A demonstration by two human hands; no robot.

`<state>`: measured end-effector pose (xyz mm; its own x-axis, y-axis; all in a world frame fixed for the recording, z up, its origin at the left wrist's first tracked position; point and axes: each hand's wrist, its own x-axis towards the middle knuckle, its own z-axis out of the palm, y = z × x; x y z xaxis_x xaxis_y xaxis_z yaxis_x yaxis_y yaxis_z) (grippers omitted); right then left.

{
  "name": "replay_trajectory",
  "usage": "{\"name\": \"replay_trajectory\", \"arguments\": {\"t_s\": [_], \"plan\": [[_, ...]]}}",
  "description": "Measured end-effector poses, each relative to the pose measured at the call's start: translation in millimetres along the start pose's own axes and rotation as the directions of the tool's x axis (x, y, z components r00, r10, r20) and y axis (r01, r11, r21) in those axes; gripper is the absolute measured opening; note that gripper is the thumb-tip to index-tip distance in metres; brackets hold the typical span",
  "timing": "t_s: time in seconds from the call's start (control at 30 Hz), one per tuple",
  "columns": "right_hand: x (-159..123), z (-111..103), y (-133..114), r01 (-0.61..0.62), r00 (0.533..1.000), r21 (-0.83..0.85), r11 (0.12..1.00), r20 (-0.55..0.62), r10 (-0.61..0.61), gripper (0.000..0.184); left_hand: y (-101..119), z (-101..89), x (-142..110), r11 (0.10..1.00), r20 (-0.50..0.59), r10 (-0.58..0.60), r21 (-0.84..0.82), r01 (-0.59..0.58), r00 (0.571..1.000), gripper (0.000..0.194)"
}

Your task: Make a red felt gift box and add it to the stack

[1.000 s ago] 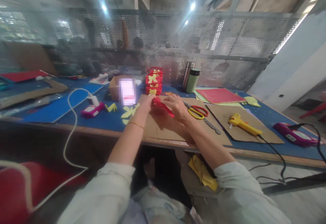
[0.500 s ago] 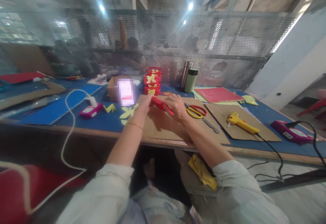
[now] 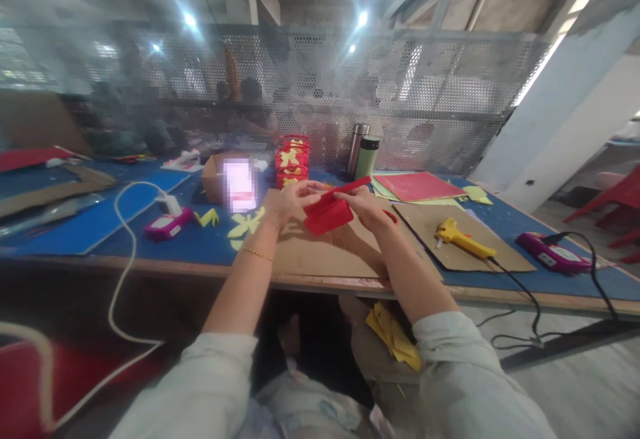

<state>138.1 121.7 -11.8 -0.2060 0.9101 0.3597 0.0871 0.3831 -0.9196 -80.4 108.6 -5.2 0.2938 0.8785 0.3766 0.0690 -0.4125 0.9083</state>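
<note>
Between my two hands is a folded red piece (image 3: pixel 329 218), held up over the brown cardboard sheet (image 3: pixel 320 259); whether it is paper or felt I cannot tell. My left hand (image 3: pixel 289 203) grips its left edge, thumb and fingers pressed together. On the other side, my right hand (image 3: pixel 367 206) pinches the upper right part, where a flap stands up. Behind my left hand stand stacked red pieces with yellow bow-like shapes (image 3: pixel 291 159). Yellow cut-out shapes (image 3: pixel 245 226) lie left of my left wrist. My right forearm mostly hides the scissors, with a red handle (image 3: pixel 391 216) showing.
A yellow glue gun (image 3: pixel 463 239) rests on cardboard at the right, its cable running to a purple power box (image 3: pixel 553 252). Two flasks (image 3: pixel 367 158) stand at the back. A lit phone (image 3: pixel 240 186) leans against a cardboard box. Left is another purple box (image 3: pixel 167 224) with a white cable.
The red piece has been turned and opened out, so its broad face and a raised flap show. My right hand has shifted slightly right, and the view has swung a little right.
</note>
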Motion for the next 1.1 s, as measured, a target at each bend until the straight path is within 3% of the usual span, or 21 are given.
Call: {"name": "replay_trajectory", "arguments": {"t_s": [0.17,0.43,0.5,0.73,0.87,0.97,1.1], "plan": [[-3,0,-4,-0.074,0.995,0.075,0.994,0.078,0.068,0.042,-10,1.9,2,0.993,0.07,-0.056,0.109,0.048,0.996,0.033],[-11,-4,-15,-0.048,0.996,0.086,0.995,0.085,0.041,0.062,2,5.1,-6,0.953,-0.119,-0.03,0.295,0.064,0.992,0.025],[-12,-5,-18,-0.056,0.994,0.12,0.991,0.102,0.043,0.063,2,5.3,-6,0.958,-0.111,-0.04,0.277,0.069,0.993,0.025],[-12,6,-14,-0.154,0.98,0.135,0.979,0.148,0.134,0.041,-3,6.7,-4,0.977,-0.118,-0.088,0.181,0.109,0.989,0.018],[-11,9,-11,-0.183,0.976,0.135,0.974,0.141,0.164,0.033,-5,7.3,-4,0.981,-0.068,-0.127,0.139,0.135,0.99,0.016],[-11,11,-10,-0.194,0.976,0.116,0.974,0.127,0.179,0.032,-7,9.1,-4,0.983,-0.05,-0.115,0.138,0.121,0.992,0.017],[-12,15,-9,-0.175,0.978,0.101,0.979,0.131,0.161,0.037,-10,13.3,-2,0.984,-0.108,-0.13,0.111,0.142,0.986,0.016]]}}
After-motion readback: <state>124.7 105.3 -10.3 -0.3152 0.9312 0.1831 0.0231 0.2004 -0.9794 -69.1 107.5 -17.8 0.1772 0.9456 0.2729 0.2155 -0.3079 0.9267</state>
